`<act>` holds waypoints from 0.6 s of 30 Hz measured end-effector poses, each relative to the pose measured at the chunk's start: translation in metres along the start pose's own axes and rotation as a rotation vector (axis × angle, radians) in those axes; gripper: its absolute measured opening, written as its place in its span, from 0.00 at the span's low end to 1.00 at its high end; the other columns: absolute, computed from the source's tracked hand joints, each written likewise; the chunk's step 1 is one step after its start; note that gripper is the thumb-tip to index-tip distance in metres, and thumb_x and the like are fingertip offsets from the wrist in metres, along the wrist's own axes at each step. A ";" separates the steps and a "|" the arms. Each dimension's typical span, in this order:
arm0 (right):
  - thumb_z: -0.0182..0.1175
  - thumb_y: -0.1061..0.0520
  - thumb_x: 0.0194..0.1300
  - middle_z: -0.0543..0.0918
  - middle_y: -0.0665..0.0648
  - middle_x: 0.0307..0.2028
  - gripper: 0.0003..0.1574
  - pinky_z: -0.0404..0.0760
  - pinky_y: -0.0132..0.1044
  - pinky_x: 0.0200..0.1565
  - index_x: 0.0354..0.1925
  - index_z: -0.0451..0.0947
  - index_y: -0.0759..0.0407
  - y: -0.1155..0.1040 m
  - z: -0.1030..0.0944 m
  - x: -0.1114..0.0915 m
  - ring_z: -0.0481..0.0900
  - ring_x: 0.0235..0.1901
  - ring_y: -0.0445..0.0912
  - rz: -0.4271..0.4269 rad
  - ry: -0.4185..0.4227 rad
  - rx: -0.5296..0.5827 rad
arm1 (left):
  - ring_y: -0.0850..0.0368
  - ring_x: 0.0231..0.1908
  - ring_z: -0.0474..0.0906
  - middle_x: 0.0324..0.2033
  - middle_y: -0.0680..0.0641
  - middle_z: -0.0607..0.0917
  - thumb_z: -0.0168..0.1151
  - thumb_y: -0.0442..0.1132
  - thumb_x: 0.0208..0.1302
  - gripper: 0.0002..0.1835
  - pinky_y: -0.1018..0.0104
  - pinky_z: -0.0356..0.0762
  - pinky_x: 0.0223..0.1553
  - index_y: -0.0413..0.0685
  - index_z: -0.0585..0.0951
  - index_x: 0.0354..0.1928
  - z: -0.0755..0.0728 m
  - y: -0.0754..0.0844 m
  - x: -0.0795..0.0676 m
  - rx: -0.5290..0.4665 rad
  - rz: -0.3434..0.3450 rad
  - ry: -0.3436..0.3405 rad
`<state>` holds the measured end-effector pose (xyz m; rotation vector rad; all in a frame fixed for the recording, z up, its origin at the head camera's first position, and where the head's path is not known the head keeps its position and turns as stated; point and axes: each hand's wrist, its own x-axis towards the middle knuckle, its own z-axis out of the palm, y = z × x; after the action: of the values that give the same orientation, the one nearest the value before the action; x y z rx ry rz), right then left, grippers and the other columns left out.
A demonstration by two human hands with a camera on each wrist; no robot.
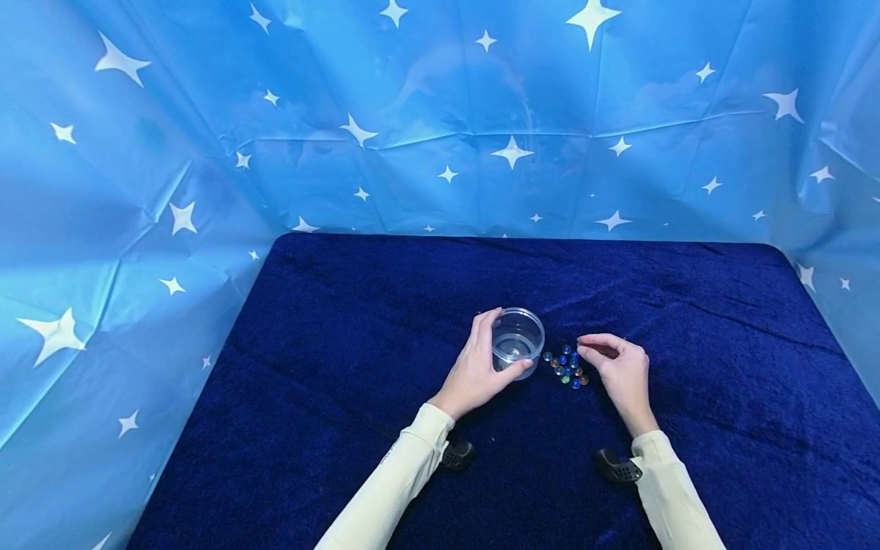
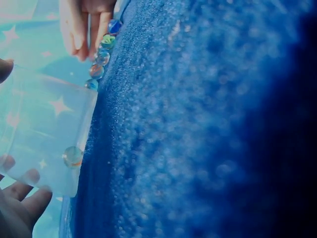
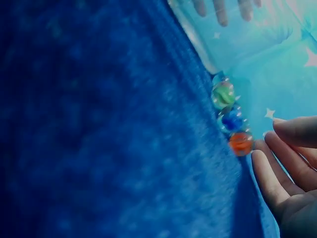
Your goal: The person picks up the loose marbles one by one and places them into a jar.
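Observation:
My left hand (image 1: 470, 378) grips a clear round plastic tub (image 1: 519, 336), thumb on the near side and fingers around the far side. In the left wrist view a single marble (image 2: 73, 156) shows through the tub's wall, low down near its base. Just right of the tub lies a cluster of several glass marbles (image 1: 564, 371), blue, green, orange and clear. My right hand (image 1: 624, 374) is at the cluster's right edge, thumb and fingertips close together. In the right wrist view its fingers (image 3: 270, 173) reach right up beside an orange marble (image 3: 241, 144), and no marble shows between them.
A dark blue plush cloth (image 1: 344, 328) covers the table. Blue sheeting with white stars (image 1: 440, 99) hangs behind it and at both sides. Each wrist carries a black camera mount, such as the one at the right sleeve (image 1: 616, 466).

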<state>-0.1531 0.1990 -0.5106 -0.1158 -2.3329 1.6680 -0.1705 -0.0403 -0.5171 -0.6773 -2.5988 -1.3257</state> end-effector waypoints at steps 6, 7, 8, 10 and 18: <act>0.71 0.71 0.60 0.89 0.68 0.39 0.07 0.75 0.19 0.37 0.39 0.88 0.72 0.013 0.000 0.001 0.80 0.31 0.24 0.025 -0.035 -0.035 | 0.47 0.68 0.69 0.68 0.42 0.67 0.74 0.51 0.61 0.48 0.54 0.67 0.69 0.40 0.60 0.75 0.000 0.001 0.000 -0.005 -0.010 -0.005; 0.72 0.70 0.60 0.89 0.68 0.39 0.07 0.75 0.19 0.37 0.39 0.88 0.71 0.014 0.001 0.001 0.80 0.31 0.24 0.026 -0.041 -0.042 | 0.47 0.68 0.69 0.68 0.41 0.67 0.74 0.51 0.61 0.48 0.54 0.67 0.69 0.40 0.60 0.75 0.000 0.001 0.000 -0.006 -0.009 -0.005; 0.72 0.70 0.60 0.89 0.67 0.39 0.07 0.75 0.19 0.37 0.39 0.89 0.71 0.015 0.001 0.002 0.80 0.31 0.24 0.027 -0.045 -0.048 | 0.47 0.68 0.69 0.68 0.42 0.67 0.74 0.51 0.61 0.48 0.54 0.67 0.69 0.40 0.60 0.75 0.000 0.001 0.000 -0.006 -0.009 -0.005; 0.72 0.69 0.60 0.89 0.67 0.39 0.07 0.75 0.19 0.36 0.39 0.89 0.71 0.016 0.001 0.002 0.80 0.31 0.24 0.029 -0.049 -0.052 | 0.47 0.68 0.70 0.68 0.42 0.68 0.74 0.51 0.61 0.48 0.54 0.67 0.69 0.39 0.60 0.75 0.000 0.001 0.000 -0.006 -0.007 -0.004; 0.73 0.68 0.59 0.90 0.65 0.38 0.07 0.75 0.19 0.34 0.39 0.89 0.69 0.018 0.002 0.003 0.80 0.29 0.24 0.008 -0.079 -0.116 | 0.46 0.68 0.70 0.68 0.41 0.68 0.74 0.51 0.61 0.49 0.54 0.67 0.69 0.38 0.60 0.75 0.000 0.000 0.001 -0.006 -0.009 -0.011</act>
<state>-0.1582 0.2041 -0.5271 -0.0832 -2.4912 1.5677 -0.1712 -0.0403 -0.5171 -0.6767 -2.6102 -1.3370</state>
